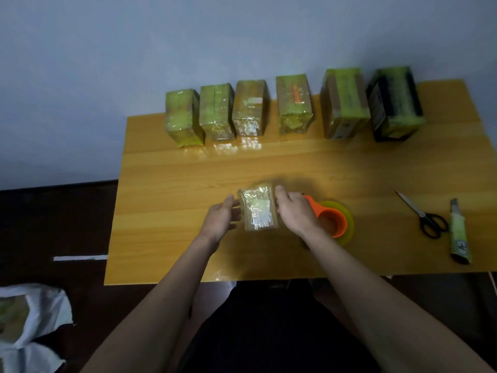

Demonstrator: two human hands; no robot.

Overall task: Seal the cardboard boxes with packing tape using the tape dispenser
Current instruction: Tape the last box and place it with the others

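The left hand (222, 219) rests with fingers loosely spread against the left side of a small cardboard box (258, 208), and the right hand (293, 211) does the same on the right side, fingertips at the far corner; neither hand is pinching, both are flat and open, bracketing the box between them. The box lies near the middle of the wooden table (188, 184), its top glossy with clear tape over a pale label. Just beside the right wrist sits the orange tape dispenser (332, 219) with its yellowish roll, not held. Six taped boxes (293, 103) stand in a row along the far edge; scissors (422, 214) and a utility knife (458, 232) lie well to the right. The box looks light and fairly stiff, but the tape skin is likely slick, so gripping by the two opposite side walls, palms pressing inward, seems safer than lifting by the top.
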